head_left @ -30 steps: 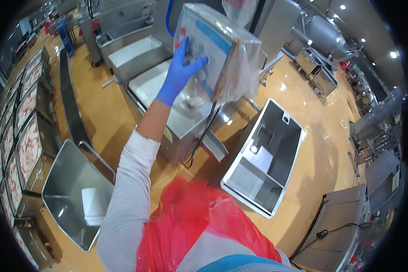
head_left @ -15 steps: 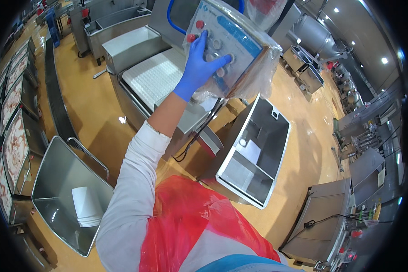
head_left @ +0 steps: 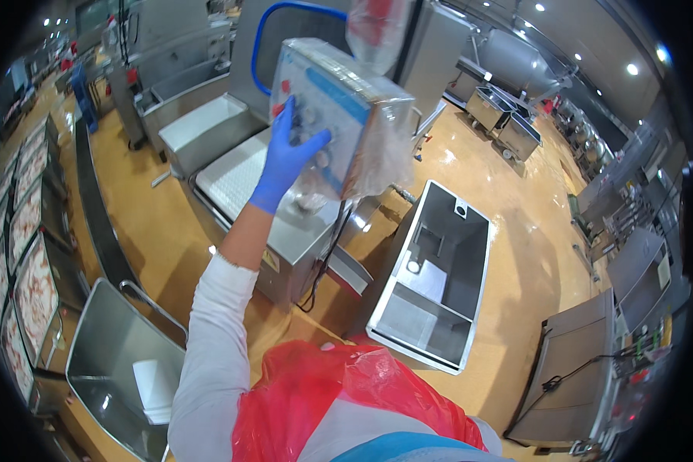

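While the left hand (head_left: 289,158) stays spread, grip apart, on the control panel (head_left: 335,115), the view has shifted.

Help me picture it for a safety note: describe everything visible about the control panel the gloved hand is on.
The control panel is a boxy grey unit with a blue stripe and round buttons, wrapped in clear plastic film that hangs loose below. It sits tilted above a steel machine, a blue hose arching behind it. The left hand, in a blue glove, presses its face.
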Demonstrator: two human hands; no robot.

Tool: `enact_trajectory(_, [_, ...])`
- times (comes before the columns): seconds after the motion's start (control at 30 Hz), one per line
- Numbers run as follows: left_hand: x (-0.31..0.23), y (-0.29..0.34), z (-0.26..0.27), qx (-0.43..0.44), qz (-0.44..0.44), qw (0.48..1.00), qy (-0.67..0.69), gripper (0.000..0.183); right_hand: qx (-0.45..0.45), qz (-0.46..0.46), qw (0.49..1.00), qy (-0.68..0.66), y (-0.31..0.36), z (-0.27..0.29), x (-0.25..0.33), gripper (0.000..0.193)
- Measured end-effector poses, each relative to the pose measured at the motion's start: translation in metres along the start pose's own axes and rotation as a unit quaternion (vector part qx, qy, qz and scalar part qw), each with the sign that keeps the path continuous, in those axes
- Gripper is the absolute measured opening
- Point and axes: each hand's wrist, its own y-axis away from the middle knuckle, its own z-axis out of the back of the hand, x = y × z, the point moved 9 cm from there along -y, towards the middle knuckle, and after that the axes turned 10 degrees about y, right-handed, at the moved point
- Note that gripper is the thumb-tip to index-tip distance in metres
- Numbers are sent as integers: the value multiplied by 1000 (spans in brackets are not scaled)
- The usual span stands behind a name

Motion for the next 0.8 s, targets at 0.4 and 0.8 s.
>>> enact_trajectory(0.4, [-7, 17, 5, -5, 54, 995, -87, 77, -34, 84, 996, -11, -60, 29, 38, 51])
enact_trajectory(0.8, [-22, 56, 11, -79, -57, 969, -226, 42, 62, 63, 996, 4, -102, 5, 36, 41])
